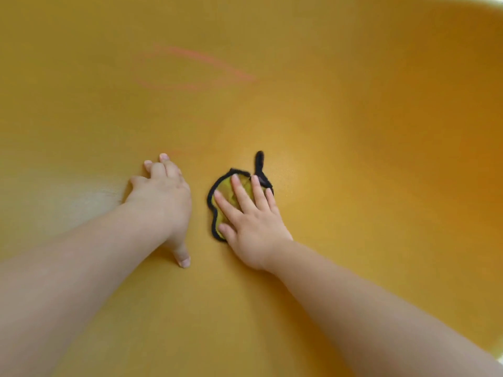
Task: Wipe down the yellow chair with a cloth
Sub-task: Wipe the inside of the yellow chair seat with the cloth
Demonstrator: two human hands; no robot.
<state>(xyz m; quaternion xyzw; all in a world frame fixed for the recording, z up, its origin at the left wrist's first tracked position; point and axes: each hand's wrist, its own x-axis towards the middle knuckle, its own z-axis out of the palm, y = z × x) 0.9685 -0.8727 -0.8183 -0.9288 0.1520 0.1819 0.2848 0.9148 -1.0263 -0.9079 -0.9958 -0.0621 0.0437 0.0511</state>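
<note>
The yellow chair (340,110) fills nearly the whole view as a smooth curved surface. A small yellow-green cloth (227,194) with a black trim lies flat on it near the middle. My right hand (250,221) presses down on the cloth with straight, spread fingers. A black loop of the trim sticks out beyond the fingertips. My left hand (160,191) rests on the bare chair surface just left of the cloth, fingers loosely bent and thumb pointing back toward me. It holds nothing.
Faint pinkish-red marks (196,69) curve across the chair surface farther away, above the hands. A pale rim of the chair (484,4) shows at the top right corner. A lighter, shiny patch (89,197) lies left of my left hand.
</note>
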